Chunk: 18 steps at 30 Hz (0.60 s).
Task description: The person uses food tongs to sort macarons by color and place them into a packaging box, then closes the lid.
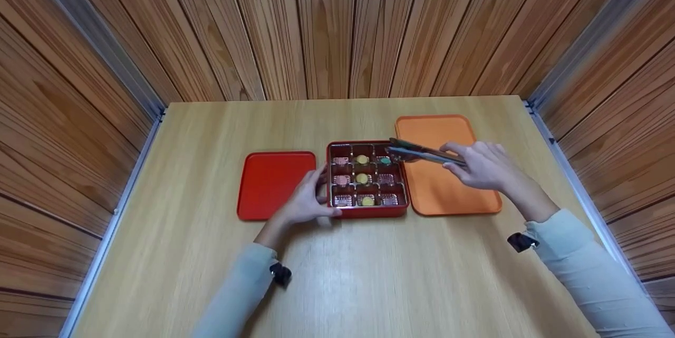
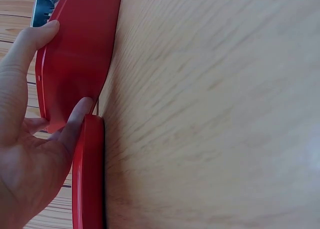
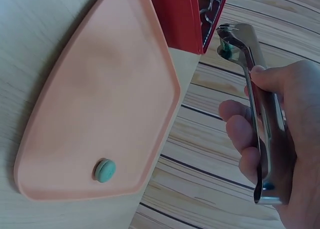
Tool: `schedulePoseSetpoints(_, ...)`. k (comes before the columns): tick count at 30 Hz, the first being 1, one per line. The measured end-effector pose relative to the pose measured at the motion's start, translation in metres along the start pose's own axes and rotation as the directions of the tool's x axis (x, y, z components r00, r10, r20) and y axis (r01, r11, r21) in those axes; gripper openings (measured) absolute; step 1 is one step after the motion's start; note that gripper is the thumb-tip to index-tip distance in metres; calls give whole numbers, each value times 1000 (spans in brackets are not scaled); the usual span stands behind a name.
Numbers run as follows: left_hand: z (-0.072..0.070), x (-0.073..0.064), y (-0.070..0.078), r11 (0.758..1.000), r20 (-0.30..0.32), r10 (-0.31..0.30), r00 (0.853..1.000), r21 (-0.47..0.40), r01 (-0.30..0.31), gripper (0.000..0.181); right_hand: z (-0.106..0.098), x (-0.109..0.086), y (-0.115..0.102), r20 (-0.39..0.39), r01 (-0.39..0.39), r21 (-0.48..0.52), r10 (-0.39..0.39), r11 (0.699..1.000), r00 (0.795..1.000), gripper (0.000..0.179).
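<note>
A red box (image 1: 369, 212) with a clear divided insert stands mid-table. Its left and middle columns hold pink and yellow macarons, and a green macaron (image 1: 385, 160) shows in the far right compartment. My left hand (image 1: 306, 200) holds the box by its near left corner, thumb on the front wall and fingers along the left side. With my right hand (image 1: 482, 165) I grip metal tongs (image 1: 430, 153), their tips over the box's far right corner. Green shows between the tips in the right wrist view; whether it is a macaron or a reflection is unclear.
A red lid-like tray (image 1: 271, 185) lies left of the box. On the right is an orange tray (image 1: 448, 193), touching or nearly touching the box. One blue-green macaron (image 3: 105, 170) sits on it, hidden in the head view. Wood-panelled walls (image 1: 327, 27) enclose the table.
</note>
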State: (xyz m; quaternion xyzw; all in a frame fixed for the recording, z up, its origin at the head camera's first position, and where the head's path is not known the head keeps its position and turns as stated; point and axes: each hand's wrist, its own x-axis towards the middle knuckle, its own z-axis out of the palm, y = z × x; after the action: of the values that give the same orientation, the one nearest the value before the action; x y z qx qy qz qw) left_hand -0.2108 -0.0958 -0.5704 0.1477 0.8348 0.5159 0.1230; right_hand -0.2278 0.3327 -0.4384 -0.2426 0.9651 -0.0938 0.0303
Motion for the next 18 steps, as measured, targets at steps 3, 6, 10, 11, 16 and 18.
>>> schedulePoseSetpoints(3,0,1,0,1000,8,-10,1000,-15,10,130,2,-1,-3,9,10,-1,-10,1000,1000,37)
schedulePoseSetpoints(6,0,1,1,1000,10,-22,1000,-12,22,128,5,-2,-6,20,18,-7,-18,1000,1000,38)
schedulePoseSetpoints(10,-1,1,2,1000,11,-28,1000,-1,28,128,9,-3,-11,29,24,-21,-23,999,999,37)
schedulePoseSetpoints(11,-1,0,2,1000,11,-28,1000,1,28,128,10,-3,-12,29,26,-21,-25,999,999,37)
schedulePoseSetpoints(16,-1,0,2,1000,10,-21,1000,6,21,130,14,-4,-16,35,32,-10,-32,999,999,36)
schedulePoseSetpoints(18,-1,0,2,1000,11,-18,1000,5,18,129,17,-4,-16,39,38,-6,-38,999,999,36)
